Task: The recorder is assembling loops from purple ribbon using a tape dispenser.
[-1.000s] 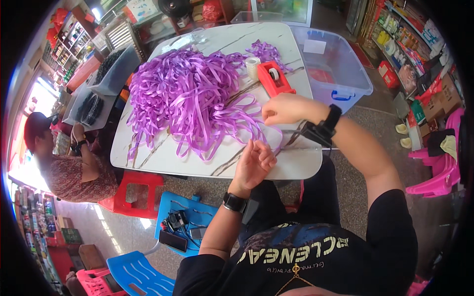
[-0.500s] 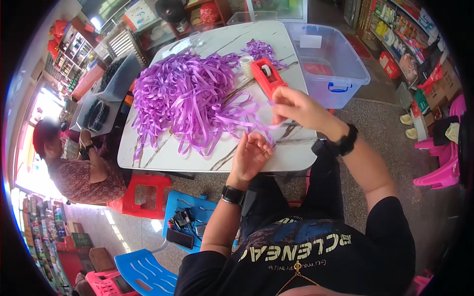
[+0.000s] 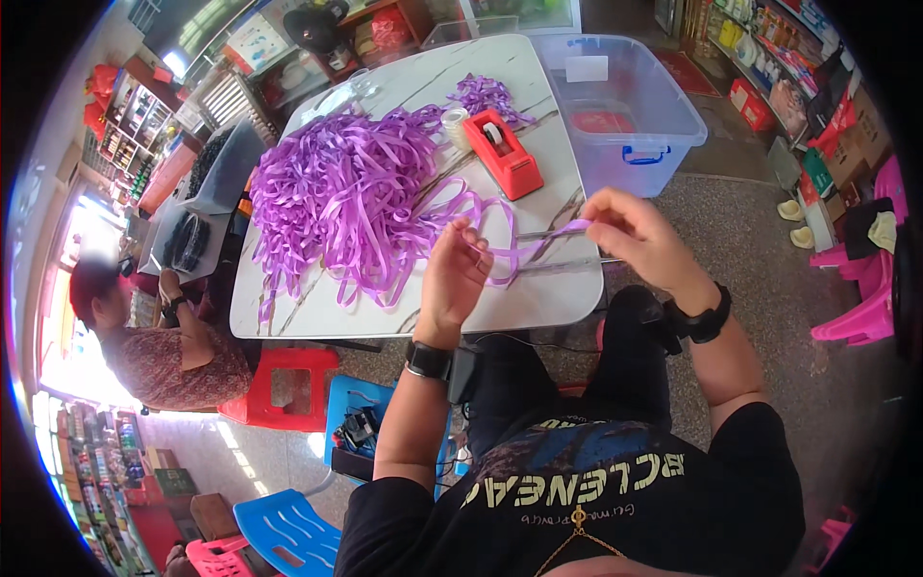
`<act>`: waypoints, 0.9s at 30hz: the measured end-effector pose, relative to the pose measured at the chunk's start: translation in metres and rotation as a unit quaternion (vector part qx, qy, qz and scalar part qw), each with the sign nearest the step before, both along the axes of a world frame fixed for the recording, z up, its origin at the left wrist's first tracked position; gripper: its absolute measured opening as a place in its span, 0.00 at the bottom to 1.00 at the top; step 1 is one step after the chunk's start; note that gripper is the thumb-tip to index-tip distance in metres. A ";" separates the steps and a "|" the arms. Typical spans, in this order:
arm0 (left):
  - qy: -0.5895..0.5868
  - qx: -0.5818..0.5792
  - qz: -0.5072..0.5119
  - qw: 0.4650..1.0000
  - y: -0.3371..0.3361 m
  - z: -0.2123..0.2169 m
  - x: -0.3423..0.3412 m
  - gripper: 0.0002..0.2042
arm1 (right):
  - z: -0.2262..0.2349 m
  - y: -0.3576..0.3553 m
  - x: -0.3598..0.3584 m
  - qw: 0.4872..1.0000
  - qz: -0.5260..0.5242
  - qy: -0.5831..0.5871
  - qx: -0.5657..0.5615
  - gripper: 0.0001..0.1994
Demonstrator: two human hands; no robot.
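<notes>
A loose strand of purple ribbon (image 3: 508,252) stretches across the table's near right part. My right hand (image 3: 639,240) pinches one end of it between thumb and fingertips, just past the table edge. My left hand (image 3: 454,274) is raised over the near edge, fingers curled in around the same strand; its exact grip is partly hidden. Beyond it lies a big tangled heap of purple ribbon (image 3: 346,192). A red tape dispenser (image 3: 505,156) stands to the right of the heap, beside a whitish roll (image 3: 456,123). A smaller purple ribbon bunch (image 3: 481,93) lies farther back.
The marble-patterned table (image 3: 385,322) has a clear plastic bin (image 3: 625,125) at its right. On the left a person (image 3: 159,351) sits near tubs of dark items (image 3: 192,240). A red stool (image 3: 288,389) and a blue stool (image 3: 351,394) stand close by.
My right hand has moved right, away from the tape dispenser, drawing the ribbon end along. My left hand has moved up and left, its fingers now more curled. The whole view has shifted slightly.
</notes>
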State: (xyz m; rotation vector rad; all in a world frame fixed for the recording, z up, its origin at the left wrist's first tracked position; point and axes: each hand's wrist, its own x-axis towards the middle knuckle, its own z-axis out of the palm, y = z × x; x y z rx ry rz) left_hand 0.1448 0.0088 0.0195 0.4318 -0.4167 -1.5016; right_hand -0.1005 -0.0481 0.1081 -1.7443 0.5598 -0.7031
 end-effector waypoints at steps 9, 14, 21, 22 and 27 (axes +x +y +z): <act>-0.052 -0.117 -0.074 0.989 0.013 0.044 0.012 0.10 | -0.015 -0.001 -0.069 0.984 -0.125 -0.067 0.109 0.04; -0.546 -0.073 -0.096 0.829 -0.011 0.097 0.012 0.14 | -0.030 0.000 -0.110 0.966 -0.240 -0.025 0.090 0.03; -0.854 -0.170 0.018 0.490 -0.192 0.150 0.052 0.10 | -0.050 0.013 -0.190 0.919 -0.376 -0.037 0.113 0.03; -0.869 -0.191 0.023 0.456 -0.224 0.141 0.065 0.10 | -0.055 0.016 -0.202 0.918 -0.379 -0.040 0.111 0.03; -0.955 -0.156 -0.054 0.245 -0.321 0.088 0.095 0.13 | -0.079 0.028 -0.257 0.847 -0.507 -0.047 0.152 0.04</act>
